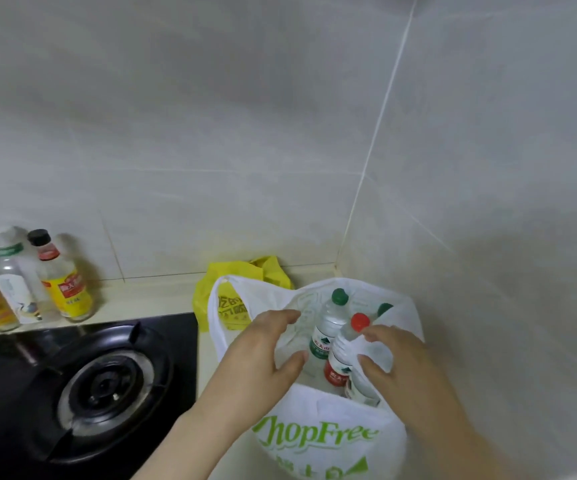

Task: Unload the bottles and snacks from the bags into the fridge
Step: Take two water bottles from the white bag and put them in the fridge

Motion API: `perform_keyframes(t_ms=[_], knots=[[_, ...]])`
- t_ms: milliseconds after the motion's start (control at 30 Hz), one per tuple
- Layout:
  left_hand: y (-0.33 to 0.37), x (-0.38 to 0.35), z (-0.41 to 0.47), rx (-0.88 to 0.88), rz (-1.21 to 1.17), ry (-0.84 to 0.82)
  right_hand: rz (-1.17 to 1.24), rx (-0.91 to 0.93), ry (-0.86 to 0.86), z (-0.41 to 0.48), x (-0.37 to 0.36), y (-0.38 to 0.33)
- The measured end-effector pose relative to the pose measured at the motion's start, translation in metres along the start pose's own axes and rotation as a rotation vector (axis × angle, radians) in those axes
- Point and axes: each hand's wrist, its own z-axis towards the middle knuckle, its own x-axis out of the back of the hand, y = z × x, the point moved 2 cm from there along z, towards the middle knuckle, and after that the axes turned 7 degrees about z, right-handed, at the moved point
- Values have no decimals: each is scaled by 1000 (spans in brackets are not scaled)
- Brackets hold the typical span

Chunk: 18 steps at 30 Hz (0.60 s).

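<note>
A white plastic bag (328, 441) with green lettering stands on the counter in the wall corner, its mouth wide open. Inside stand several clear water bottles: one with a green cap (339, 296), one with a red cap (360, 321), and a second green cap (384, 309) behind them. My left hand (263, 351) reaches over the bag's left rim with loosely curved fingers and thumb spread, touching the inner wall. My right hand (405, 368) pinches the bag's right rim right beside the red-capped bottle's neck. A yellow bag (207, 292) lies behind the white one.
A black gas hob (82, 386) with a round burner fills the lower left. Several condiment bottles (62, 282) stand at the back left against the tiled wall. The tiled wall corner (349, 244) closes in the bags from behind and from the right.
</note>
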Motion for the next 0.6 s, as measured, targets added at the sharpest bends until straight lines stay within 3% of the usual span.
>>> perform_keyframes(t_ms=[600], knots=[[-31,-72,78,113,66,-83,-18,-88,-74,88,-32,55]])
